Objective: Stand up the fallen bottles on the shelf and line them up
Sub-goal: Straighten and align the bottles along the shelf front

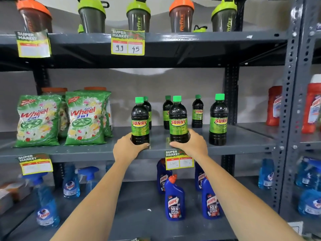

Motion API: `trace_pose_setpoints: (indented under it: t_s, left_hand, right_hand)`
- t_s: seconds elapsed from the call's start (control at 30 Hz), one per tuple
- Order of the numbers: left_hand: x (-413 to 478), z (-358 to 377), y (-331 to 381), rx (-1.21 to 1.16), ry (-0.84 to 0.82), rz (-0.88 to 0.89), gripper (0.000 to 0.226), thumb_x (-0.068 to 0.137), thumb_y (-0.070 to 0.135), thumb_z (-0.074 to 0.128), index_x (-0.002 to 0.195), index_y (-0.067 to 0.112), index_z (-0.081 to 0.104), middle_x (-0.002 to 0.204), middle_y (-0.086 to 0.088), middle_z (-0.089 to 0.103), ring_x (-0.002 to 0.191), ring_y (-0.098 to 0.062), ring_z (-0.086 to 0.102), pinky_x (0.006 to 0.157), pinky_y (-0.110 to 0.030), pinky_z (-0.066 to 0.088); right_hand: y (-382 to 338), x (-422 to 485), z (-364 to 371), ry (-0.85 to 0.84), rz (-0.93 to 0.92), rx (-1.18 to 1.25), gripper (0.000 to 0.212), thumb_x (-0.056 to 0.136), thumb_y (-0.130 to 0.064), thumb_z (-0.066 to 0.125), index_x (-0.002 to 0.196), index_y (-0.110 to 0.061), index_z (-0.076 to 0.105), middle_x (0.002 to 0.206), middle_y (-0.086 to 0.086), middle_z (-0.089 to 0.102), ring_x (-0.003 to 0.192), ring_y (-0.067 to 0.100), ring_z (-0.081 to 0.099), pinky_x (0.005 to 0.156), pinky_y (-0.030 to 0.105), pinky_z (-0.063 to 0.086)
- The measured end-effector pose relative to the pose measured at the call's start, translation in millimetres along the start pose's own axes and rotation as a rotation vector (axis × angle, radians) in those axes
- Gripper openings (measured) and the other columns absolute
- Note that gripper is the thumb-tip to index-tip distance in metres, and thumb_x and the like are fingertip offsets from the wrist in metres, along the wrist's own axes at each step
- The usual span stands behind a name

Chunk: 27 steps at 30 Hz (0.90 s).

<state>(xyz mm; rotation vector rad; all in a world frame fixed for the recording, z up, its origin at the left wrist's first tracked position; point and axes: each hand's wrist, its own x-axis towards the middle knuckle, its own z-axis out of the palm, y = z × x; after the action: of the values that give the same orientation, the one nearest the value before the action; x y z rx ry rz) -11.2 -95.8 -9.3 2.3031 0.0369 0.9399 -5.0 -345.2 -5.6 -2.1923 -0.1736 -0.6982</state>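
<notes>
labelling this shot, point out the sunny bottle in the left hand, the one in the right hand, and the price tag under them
left-hand Sunny bottle [140,125]: head view, green label
right-hand Sunny bottle [178,125]: head view, green label
price tag [179,160]: head view, white price boxes

Green caps, dark bottles on my grey metal shelf [243,146]

My dark plastic bottles [178,119] wear green labels with red-and-yellow lettering; beside them, green floral-printed detergent bags [37,120] show red and blue lettering.
</notes>
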Motion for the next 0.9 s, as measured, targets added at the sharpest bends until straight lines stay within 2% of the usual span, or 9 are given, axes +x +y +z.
trace_pose_setpoints:
  t_s: [0.17, 0.33, 0.43, 0.7, 0.9]
  left_hand:
    - [-5, 6, 3, 0.015, 0.050, 0.014, 0.054, 0.063, 0.067, 0.076, 0.103, 0.032, 0.066, 0.087, 0.007, 0.073, 0.079, -0.017, 0.066, 0.059, -0.029, 0.049]
    - [-13, 9, 2, -0.008, 0.099, 0.038, 0.057, 0.062, 0.072, 0.073, 0.104, 0.035, 0.065, 0.087, 0.011, 0.072, 0.080, -0.014, 0.066, 0.060, -0.029, 0.051]
    - [-15, 9, 3, -0.020, 0.119, 0.058, 0.056, 0.062, 0.072, 0.073, 0.103, 0.034, 0.065, 0.086, 0.012, 0.072, 0.080, -0.013, 0.066, 0.060, -0.028, 0.050]
    - [-22, 11, 3, -0.074, 0.144, 0.070, 0.055, 0.062, 0.072, 0.073, 0.103, 0.037, 0.061, 0.080, 0.016, 0.068, 0.076, -0.010, 0.063, 0.062, -0.030, 0.051]
    - [-24, 10, 0, -0.075, 0.144, 0.083, 0.061, 0.061, 0.074, 0.072, 0.108, 0.039, 0.059, 0.079, 0.015, 0.064, 0.076, -0.010, 0.061, 0.063, -0.032, 0.052]
  right_hand:
    - [2, 1, 0, -0.003, -0.015, -0.020, 0.068, 0.058, -0.066, 0.080, 0.111, -0.030, 0.060, 0.104, -0.010, 0.071, 0.096, 0.013, 0.065, 0.080, 0.033, 0.052]
    - [2, 1, 0, 0.000, -0.029, -0.038, 0.066, 0.058, -0.068, 0.078, 0.110, -0.032, 0.061, 0.103, -0.011, 0.071, 0.096, 0.013, 0.065, 0.076, 0.028, 0.047]
    - [3, 2, 0, -0.005, -0.039, -0.036, 0.066, 0.060, -0.068, 0.077, 0.112, -0.031, 0.060, 0.105, -0.010, 0.071, 0.098, 0.013, 0.065, 0.074, 0.027, 0.042]
    - [5, 4, -1, -0.030, -0.037, -0.035, 0.063, 0.060, -0.070, 0.075, 0.110, -0.034, 0.059, 0.104, -0.012, 0.070, 0.097, 0.013, 0.065, 0.073, 0.028, 0.044]
    - [7, 5, 0, -0.040, -0.042, -0.043, 0.063, 0.058, -0.075, 0.071, 0.106, -0.038, 0.058, 0.102, -0.014, 0.070, 0.097, 0.013, 0.065, 0.084, 0.035, 0.052]
